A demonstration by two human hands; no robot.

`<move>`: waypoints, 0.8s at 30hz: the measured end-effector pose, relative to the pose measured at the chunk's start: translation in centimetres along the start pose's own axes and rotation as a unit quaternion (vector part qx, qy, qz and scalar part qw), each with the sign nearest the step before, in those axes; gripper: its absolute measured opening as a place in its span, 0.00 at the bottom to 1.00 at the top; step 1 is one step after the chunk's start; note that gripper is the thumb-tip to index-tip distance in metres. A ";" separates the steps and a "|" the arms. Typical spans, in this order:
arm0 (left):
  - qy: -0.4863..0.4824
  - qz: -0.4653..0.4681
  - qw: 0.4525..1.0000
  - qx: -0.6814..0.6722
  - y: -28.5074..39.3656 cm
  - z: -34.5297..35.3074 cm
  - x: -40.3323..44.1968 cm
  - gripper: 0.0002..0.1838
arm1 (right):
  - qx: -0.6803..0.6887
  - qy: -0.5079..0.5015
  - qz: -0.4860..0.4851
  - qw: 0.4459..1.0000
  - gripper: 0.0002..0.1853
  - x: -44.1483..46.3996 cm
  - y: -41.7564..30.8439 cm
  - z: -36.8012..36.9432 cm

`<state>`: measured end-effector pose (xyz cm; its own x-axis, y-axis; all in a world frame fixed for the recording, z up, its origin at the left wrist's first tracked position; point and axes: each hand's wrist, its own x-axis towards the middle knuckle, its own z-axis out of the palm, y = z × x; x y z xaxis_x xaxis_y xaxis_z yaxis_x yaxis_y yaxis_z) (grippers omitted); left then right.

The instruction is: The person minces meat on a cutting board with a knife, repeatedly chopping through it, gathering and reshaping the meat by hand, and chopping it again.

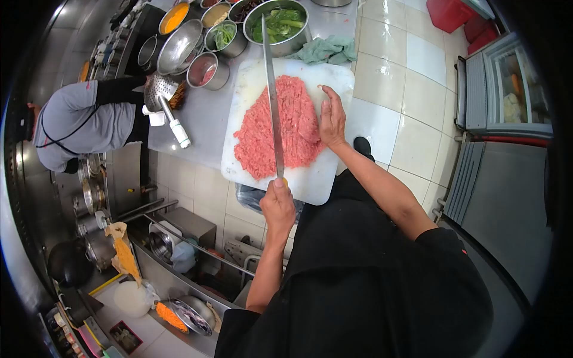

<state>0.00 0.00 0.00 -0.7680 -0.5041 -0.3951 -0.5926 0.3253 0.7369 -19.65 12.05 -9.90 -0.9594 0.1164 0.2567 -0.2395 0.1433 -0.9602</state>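
Observation:
A broad, flattened mound of ground meat [298,119] lies on a white cutting board [239,161]. My left hand [278,206] is closed around the handle of a long knife [273,98]. The blade reaches across the meat, its tip over the rim of a metal pot with green vegetables [280,25]. Whether the blade touches the meat I cannot tell. At the meat's right edge is my right hand [332,119], fingers extended and holding nothing. A crumpled green cloth [327,50] sits at the board's far right corner.
Metal bowls, including one with a little pinkish food [207,70], crowd the table's far left. A perforated ladle [160,89] lies near a person in a grey shirt [89,116]. A glass-door fridge [516,86] stands right, a shelf with an orange heap [171,317] lower left.

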 end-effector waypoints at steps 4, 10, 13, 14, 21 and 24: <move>-0.012 0.059 0.978 0.199 -2.6 2.2 3.6 0.32 | 0.007 -0.001 -0.013 1.000 0.26 1.0 0.4 0.1; 0.010 0.019 0.999 0.040 -0.9 1.3 1.5 0.36 | 0.004 -0.004 -0.008 1.000 0.27 1.0 0.2 0.3; -0.014 0.019 0.987 0.156 -2.3 1.1 3.3 0.35 | -0.011 -0.010 -0.029 0.999 0.27 0.6 0.6 0.6; -0.023 -0.011 0.990 0.139 -2.1 0.5 3.3 0.35 | -0.019 -0.006 -0.035 0.999 0.27 1.0 1.3 0.5; 0.013 0.072 0.978 0.198 -2.6 1.0 3.3 0.31 | -0.014 -0.028 -0.017 0.999 0.26 0.8 0.5 0.3; -0.014 0.024 0.990 0.141 -1.3 -0.3 3.2 0.33 | -0.020 -0.024 -0.034 0.999 0.26 0.8 1.3 0.4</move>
<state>-1.63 -2.31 -2.09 -0.8011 -0.4617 -0.3809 -0.5963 0.5604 0.5748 -20.82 11.94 -11.01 -0.9475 0.0588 0.3144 -0.2986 0.1894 -0.9354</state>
